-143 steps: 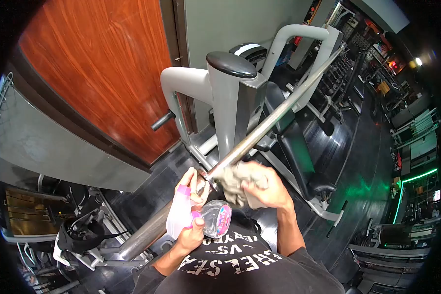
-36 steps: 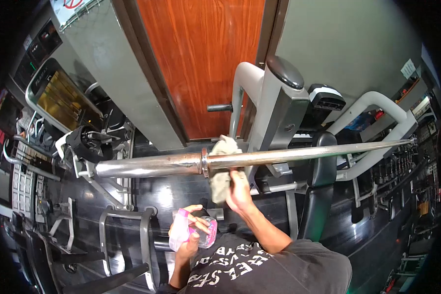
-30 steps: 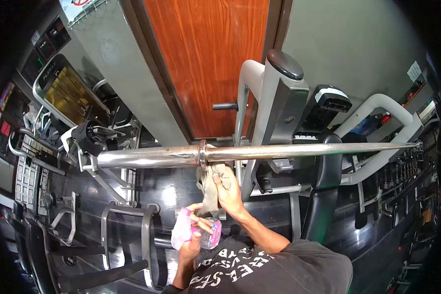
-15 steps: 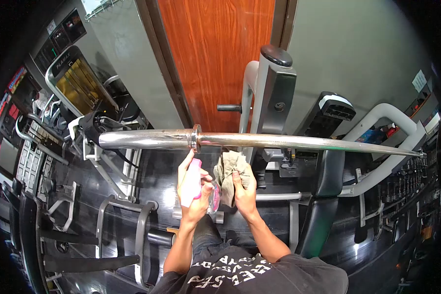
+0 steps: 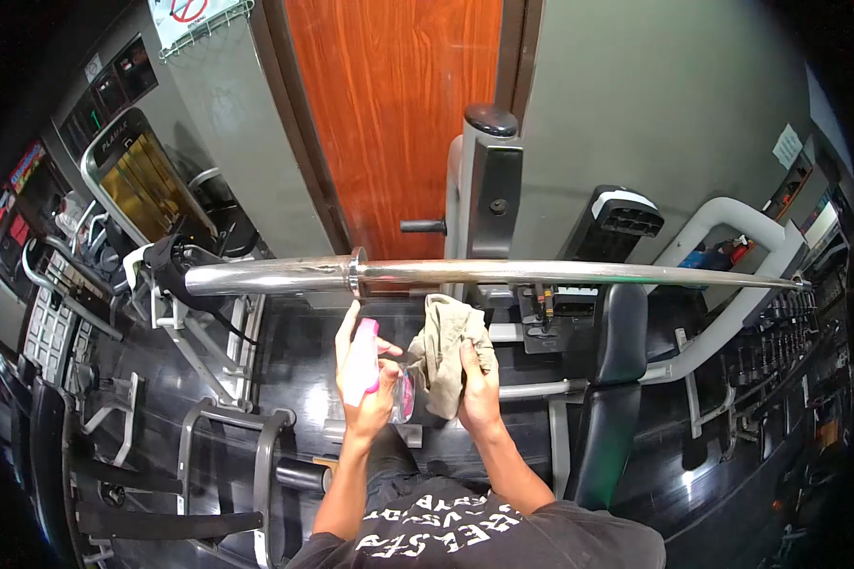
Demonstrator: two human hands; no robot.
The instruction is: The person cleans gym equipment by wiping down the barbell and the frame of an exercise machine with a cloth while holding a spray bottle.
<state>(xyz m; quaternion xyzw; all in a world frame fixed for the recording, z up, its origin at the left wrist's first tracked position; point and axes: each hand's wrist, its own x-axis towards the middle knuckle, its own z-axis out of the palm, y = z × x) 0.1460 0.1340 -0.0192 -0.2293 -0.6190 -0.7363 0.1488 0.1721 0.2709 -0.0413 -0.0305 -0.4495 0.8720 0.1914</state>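
A chrome barbell (image 5: 541, 273) runs across the view, its thick sleeve (image 5: 266, 276) on the left ending at a raised collar. Just below that collar, my left hand (image 5: 375, 414) grips a spray bottle with a white and pink head (image 5: 360, 365); its clear body with a pink label shows partly behind my fingers. My left index finger points up near the collar; whether it touches the metal I cannot tell. My right hand (image 5: 481, 396) is closed on a crumpled beige cloth (image 5: 438, 356), which hangs under the bar beside the bottle.
Behind the bar stands a grey machine post (image 5: 496, 199) before a reddish wooden door (image 5: 389, 123). A black padded bench (image 5: 609, 408) is at right, with a dumbbell rack (image 5: 773, 332) farther off. Metal frames (image 5: 228, 417) and a weight-stack machine (image 5: 142, 180) stand at left.
The view has shifted, with the door and post now farther left. The cloth looks more spread out in my right hand. My left hand still holds the spray bottle.
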